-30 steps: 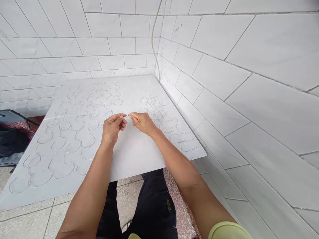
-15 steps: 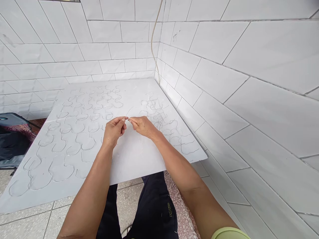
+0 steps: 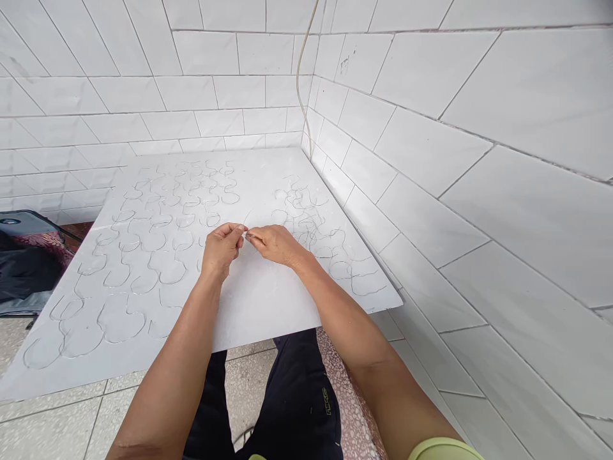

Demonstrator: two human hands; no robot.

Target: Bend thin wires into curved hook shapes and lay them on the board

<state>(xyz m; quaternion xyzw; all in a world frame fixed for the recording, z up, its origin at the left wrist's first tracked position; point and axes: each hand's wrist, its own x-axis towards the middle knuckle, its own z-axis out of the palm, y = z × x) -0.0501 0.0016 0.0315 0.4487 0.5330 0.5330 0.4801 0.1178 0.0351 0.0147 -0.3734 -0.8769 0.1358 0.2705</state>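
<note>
My left hand and my right hand meet fingertip to fingertip above the middle of the white board. Both are closed in a pinch on a thin wire, whose free end sticks up just past the fingers. Most of that wire is hidden by my hands. Left of them, many curved wires lie in rows of wavy, hooked shapes. To the right is a looser, overlapping bunch of bent wires.
White tiled walls meet in a corner behind and to the right of the board. A pale cable hangs down that corner. A grey and black bag stands at the left. My legs are under the board's front edge.
The view has shifted slightly, so the board and walls sit a little further right. My hands keep pinching the wire in nearly the same place, with the fingers shifting slightly.
</note>
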